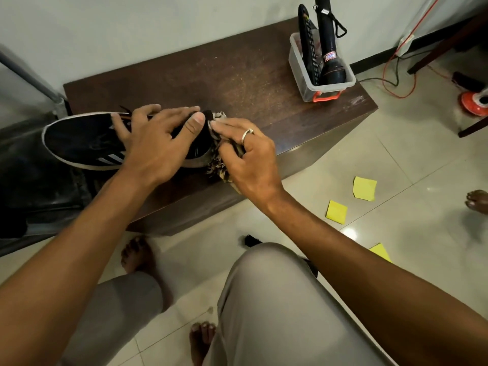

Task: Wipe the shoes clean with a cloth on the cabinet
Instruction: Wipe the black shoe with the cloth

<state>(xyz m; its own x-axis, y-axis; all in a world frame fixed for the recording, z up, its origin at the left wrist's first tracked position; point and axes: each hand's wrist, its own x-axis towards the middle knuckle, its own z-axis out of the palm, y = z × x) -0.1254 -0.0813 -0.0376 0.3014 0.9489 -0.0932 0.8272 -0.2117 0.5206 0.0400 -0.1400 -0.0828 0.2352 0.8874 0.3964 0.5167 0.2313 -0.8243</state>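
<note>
A black sneaker (79, 140) with a white sole and white side stripes lies on the dark wooden cabinet (237, 83), toe pointing left. My left hand (155, 138) holds it from above around the collar, fingers spread over the laces and thumb on the heel. My right hand (245, 151), with a ring on one finger, grips a patterned brown-and-cream cloth (219, 169) bunched against the heel of the sneaker. Most of the cloth is hidden under that hand.
A clear plastic box (314, 83) with a black torch and another dark item stands at the cabinet's back right. Yellow paper pieces (364, 188) lie on the tiled floor. Cables run along the right wall. My knees and bare feet are below.
</note>
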